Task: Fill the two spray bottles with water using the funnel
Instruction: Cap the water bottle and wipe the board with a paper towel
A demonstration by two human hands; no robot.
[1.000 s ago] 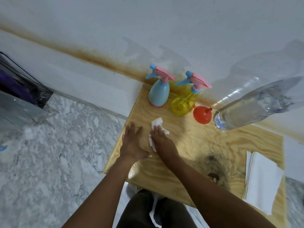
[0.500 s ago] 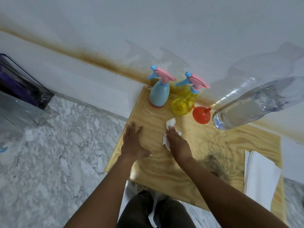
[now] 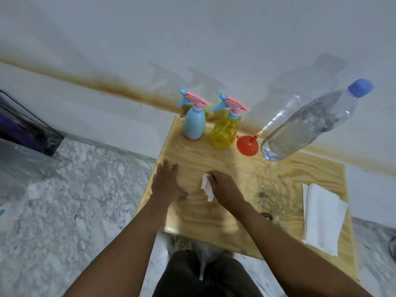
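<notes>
One wood table holds it all. It is flat and pale, with wavy lines and a dark smudge. The water bottle stands at the back right. It is clear, thin and round, with its blue cap on. White napkins lie flat in a stack near the right edge.

The left hand lies flat on the table, fingers straight. The right hand curls over a tissue and presses it down. It has slid the tissue back toward the left hand, so I think this is wiping, not filling.

The blue bottle and yellow bottle stand at the back, smooth and pear-shaped, pink tops on. The red funnel sits beside the yellow bottle, in neither one. The tissue is small, white and crumpled.
</notes>
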